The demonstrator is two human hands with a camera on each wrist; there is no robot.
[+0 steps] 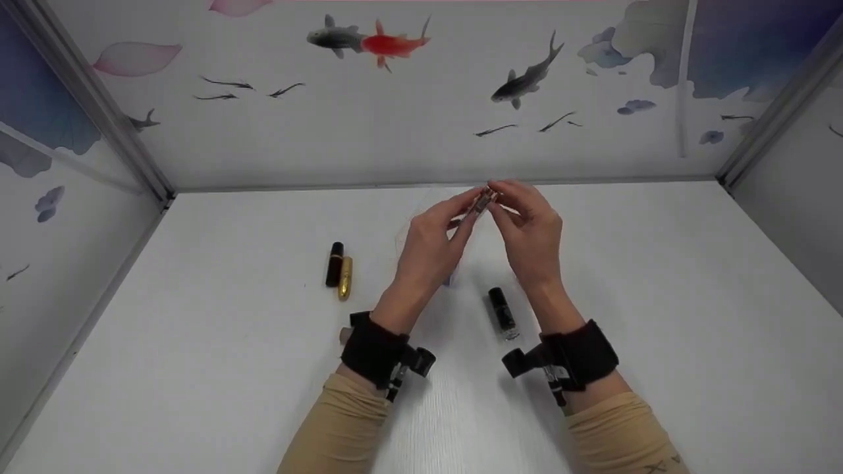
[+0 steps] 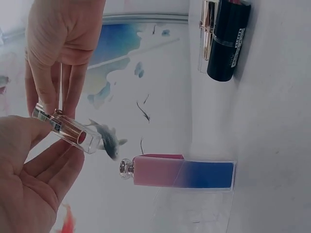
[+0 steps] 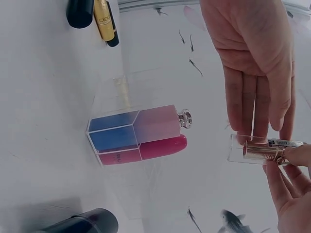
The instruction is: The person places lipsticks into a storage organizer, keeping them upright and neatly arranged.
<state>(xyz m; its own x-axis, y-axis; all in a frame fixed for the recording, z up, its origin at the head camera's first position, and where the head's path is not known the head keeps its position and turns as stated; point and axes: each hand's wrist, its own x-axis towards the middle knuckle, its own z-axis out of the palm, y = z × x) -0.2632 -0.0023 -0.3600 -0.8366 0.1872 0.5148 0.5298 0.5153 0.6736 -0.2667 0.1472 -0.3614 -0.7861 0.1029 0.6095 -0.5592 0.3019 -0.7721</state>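
Note:
Above the table, both hands hold one lipstick (image 2: pixel 70 130) with a clear case over a gold and rose tube. My left hand (image 1: pixel 431 243) pinches it between thumb and fingers toward the clear end. My right hand (image 1: pixel 532 230) grips the other end, which carries a small label, with thumb and fingertips. Just below the hands stands a clear holder (image 3: pixel 92 141), mostly hidden in the head view. Upright in it are a pink-and-blue lipstick (image 2: pixel 155 171) with a round knob on top and a bright pink lipstick (image 3: pixel 163 147).
On the left lie a black tube (image 1: pixel 334 264) and a gold lipstick (image 1: pixel 345 278) side by side. Near my right wrist lies a black tube (image 1: pixel 502 311) with a clear piece beside its lower end. A brownish object (image 1: pixel 344 336) shows partly behind the left wrist strap. Patterned panels (image 1: pixel 421 131) enclose the table.

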